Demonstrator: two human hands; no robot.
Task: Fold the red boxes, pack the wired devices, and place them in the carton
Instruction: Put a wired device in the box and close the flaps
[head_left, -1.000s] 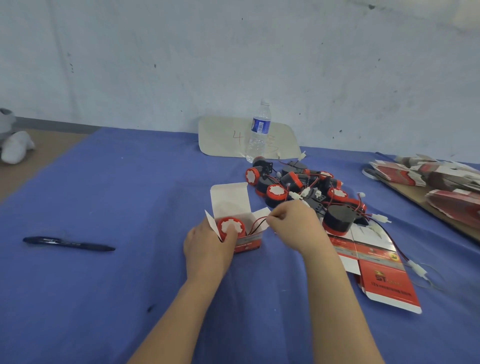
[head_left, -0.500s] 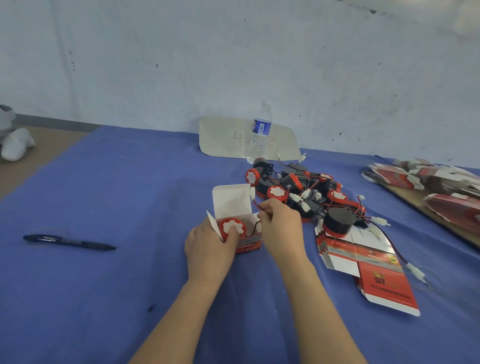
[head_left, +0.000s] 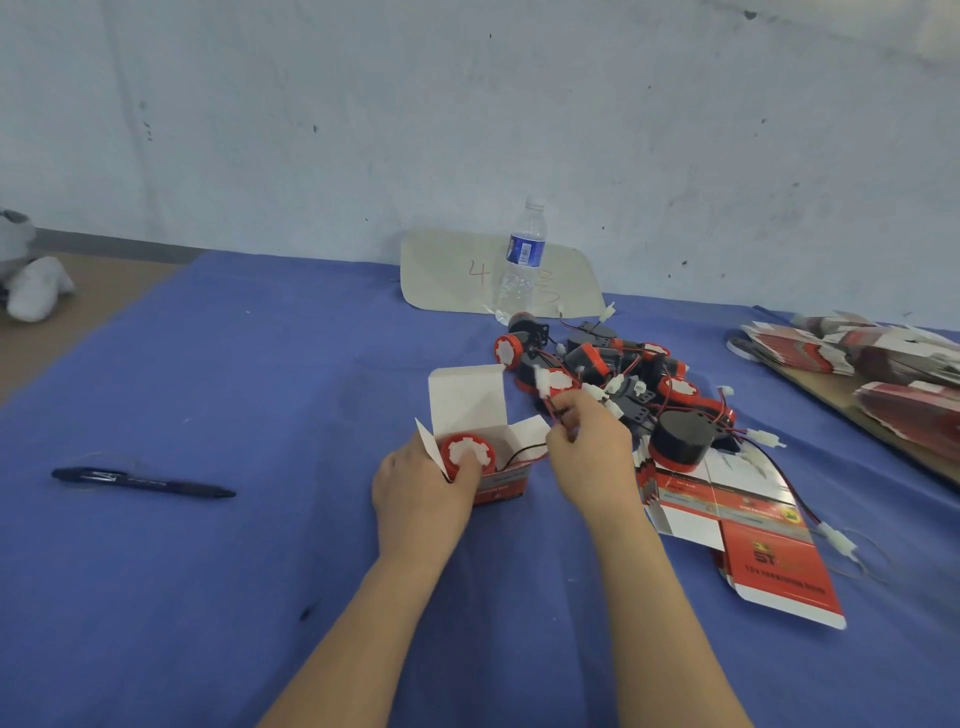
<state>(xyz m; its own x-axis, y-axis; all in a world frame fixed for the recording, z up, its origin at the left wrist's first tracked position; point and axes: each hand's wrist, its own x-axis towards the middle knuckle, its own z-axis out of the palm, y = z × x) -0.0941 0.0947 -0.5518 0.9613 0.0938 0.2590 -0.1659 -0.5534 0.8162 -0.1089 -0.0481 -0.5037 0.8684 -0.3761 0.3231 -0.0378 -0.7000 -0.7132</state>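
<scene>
Open red box (head_left: 501, 480) holds a wired device (head_left: 466, 454); its wire (head_left: 521, 452) trails out.

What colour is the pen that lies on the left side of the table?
The pen is dark blue, nearly black; the head view shows it clearly.

- The cloth (head_left: 260, 389) is plain mid-blue, with a few dark specks.
- The folded box (head_left: 501, 480) at centre is red outside, white inside.
- The device (head_left: 466, 453) in it has a red rim and a white toothed face; its wire (head_left: 522, 451) is black and red.
- The pile of devices (head_left: 597, 364) is black, red and white, with white plugs.
- The flat box (head_left: 779, 571) at lower right is red and white, with yellow lettering.
- The stack of flat boxes (head_left: 857, 353) at the right edge is red and white.
- The pen (head_left: 140, 483) is dark blue.
- The bottle (head_left: 522, 260) is clear, with a blue label.
- The card (head_left: 447, 275) is pale beige, marked with a red "4".
- The wall (head_left: 467, 104) is a scuffed greyish white.
</scene>
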